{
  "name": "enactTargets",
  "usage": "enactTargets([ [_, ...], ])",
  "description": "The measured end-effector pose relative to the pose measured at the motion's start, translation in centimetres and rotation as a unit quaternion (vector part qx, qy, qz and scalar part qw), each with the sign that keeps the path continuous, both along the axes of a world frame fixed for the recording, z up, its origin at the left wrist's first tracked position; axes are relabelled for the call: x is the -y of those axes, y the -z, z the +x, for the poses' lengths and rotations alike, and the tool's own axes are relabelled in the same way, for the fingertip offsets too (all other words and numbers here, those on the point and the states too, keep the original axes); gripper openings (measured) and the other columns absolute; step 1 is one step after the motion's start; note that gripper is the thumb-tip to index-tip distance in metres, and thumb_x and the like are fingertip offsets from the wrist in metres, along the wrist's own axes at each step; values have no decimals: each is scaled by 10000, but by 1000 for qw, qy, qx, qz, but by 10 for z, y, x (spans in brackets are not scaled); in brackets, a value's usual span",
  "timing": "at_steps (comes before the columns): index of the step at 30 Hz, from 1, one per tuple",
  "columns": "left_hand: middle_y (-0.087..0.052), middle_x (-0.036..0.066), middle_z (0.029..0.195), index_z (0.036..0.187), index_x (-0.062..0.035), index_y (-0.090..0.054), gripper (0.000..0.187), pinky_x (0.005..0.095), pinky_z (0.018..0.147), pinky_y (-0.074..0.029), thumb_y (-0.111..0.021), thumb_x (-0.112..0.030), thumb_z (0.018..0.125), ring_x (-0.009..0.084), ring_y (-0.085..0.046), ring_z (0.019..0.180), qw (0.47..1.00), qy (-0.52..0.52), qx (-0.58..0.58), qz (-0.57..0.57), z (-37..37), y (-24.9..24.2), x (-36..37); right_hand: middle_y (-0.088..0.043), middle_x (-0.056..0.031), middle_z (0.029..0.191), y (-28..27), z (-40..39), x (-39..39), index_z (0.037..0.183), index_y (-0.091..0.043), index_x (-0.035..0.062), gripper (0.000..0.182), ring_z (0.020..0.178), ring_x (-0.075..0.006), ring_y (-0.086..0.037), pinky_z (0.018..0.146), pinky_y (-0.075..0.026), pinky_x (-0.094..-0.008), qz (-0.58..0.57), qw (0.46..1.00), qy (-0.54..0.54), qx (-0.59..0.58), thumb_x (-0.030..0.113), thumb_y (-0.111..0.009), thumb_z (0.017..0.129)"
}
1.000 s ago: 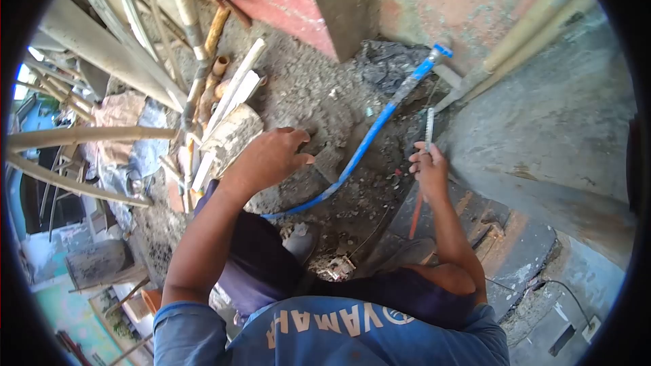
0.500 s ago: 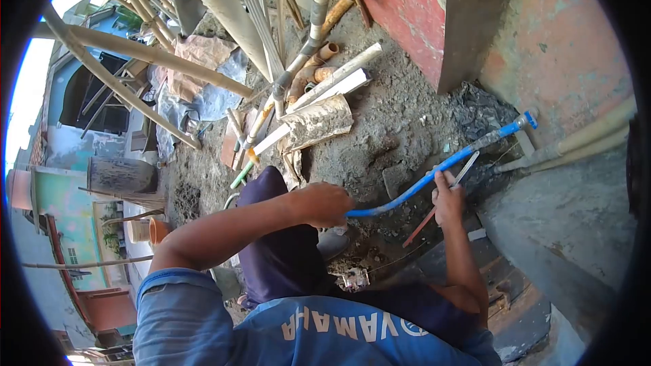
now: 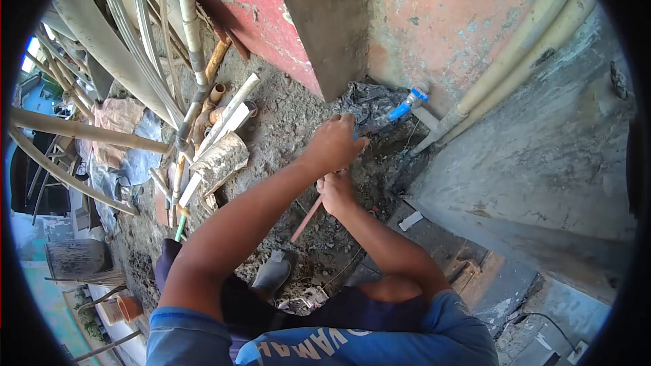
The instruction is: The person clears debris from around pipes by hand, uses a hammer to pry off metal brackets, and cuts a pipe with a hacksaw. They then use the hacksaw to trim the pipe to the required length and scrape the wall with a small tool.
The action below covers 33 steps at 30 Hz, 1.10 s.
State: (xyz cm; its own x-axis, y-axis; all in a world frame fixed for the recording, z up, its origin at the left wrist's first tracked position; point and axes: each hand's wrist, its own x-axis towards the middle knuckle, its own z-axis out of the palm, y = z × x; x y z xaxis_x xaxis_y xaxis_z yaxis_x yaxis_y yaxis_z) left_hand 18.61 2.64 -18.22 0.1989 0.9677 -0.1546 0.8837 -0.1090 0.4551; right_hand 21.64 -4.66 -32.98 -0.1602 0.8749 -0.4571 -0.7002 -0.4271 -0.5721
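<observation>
My left hand [image 3: 333, 142] is closed on a blue hose, of which a sliver [image 3: 354, 136] shows at its fingers. Farther along, a bright blue stretch of the hose [image 3: 400, 110] meets a fitting with a blue handle [image 3: 420, 95] at the wall. Just below the left hand, my right hand [image 3: 337, 192] is closed around a narrow, flat reddish strip [image 3: 308, 219], which sticks out down and to the left. Whether the right fingers also touch the hose is hidden.
Crumpled dark plastic [image 3: 369, 105] lies by the wall corner. Pale pipes [image 3: 468, 118] run along the concrete at right. A broken half-pipe [image 3: 222, 163], bamboo poles [image 3: 95, 130] and loose pipes crowd the left. A boot [image 3: 274, 271] stands on the muddy ground.
The view has swung right, toward the wall fitting. My left hand has moved along toward the fitting and now sits just above the right; before, they were well apart along the hose.
</observation>
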Motion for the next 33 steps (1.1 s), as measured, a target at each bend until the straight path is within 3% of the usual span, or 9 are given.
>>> enactTargets([
  [5,-647,217,1064,1183,-31,-573,443,486,909,-458,-644,-330,864,400,-592,1054,997,46,-23,-60,18,52,-49,-548,-15,827,13,-6,-23,955,-513,105,186,570,-73,-502,441,-343,-212,32,997,-36,-53,287,-546,979],
  [9,-647,215,1062,1193,-119,-589,397,505,870,-466,-628,-351,873,407,-589,1042,996,64,-48,-38,9,43,-54,-469,0,738,-15,38,-11,976,-538,28,299,537,-89,-454,473,-379,-250,-16,983,4,182,325,-505,998],
  [15,-628,253,916,1043,18,-478,393,539,785,-481,-585,-331,898,453,-603,910,988,111,38,104,19,89,-36,-550,-24,719,39,90,5,1066,-631,58,327,573,-94,-495,503,-399,-260,55,914,-39,400,329,-456,1008],
  [18,-630,297,871,1028,41,-489,448,558,759,-496,-548,-389,918,460,-634,836,999,-20,45,-6,50,80,-12,-589,-27,748,41,96,37,1031,-649,43,338,548,-83,-493,510,-402,-255,8,930,-34,365,314,-449,1007],
  [23,-635,254,765,987,44,-541,530,513,635,-487,-508,-484,951,439,-639,709,988,110,98,-42,20,93,-50,-585,-7,730,45,106,79,1040,-643,44,337,545,-71,-492,508,-410,-249,-41,934,-82,347,312,-441,1011],
  [25,-640,232,760,960,16,-545,520,487,591,-487,-506,-502,950,385,-654,666,855,135,159,-475,-3,46,-69,-579,-1,713,43,109,84,1045,-637,41,334,540,-65,-484,507,-412,-245,-66,949,-88,294,306,-437,1013],
  [27,-651,212,767,968,-10,-519,459,493,584,-499,-502,-468,958,373,-663,667,883,137,126,-431,6,48,-56,-577,-1,709,40,109,78,1045,-636,40,331,538,-64,-483,501,-407,-241,-59,949,-83,299,303,-438,1014],
  [29,-663,203,791,995,-15,-482,412,516,610,-511,-502,-425,959,393,-665,698,990,129,-59,27,13,74,-38,-574,0,705,40,108,75,1045,-635,39,328,535,-63,-483,496,-402,-238,-54,949,-77,300,300,-438,1014],
  [33,-667,214,819,1005,-8,-475,391,533,638,-517,-498,-396,960,410,-668,742,990,118,-72,0,15,76,-41,-564,-5,695,39,114,70,1042,-628,32,321,515,-64,-473,473,-387,-230,-28,950,-62,303,293,-444,1014],
])
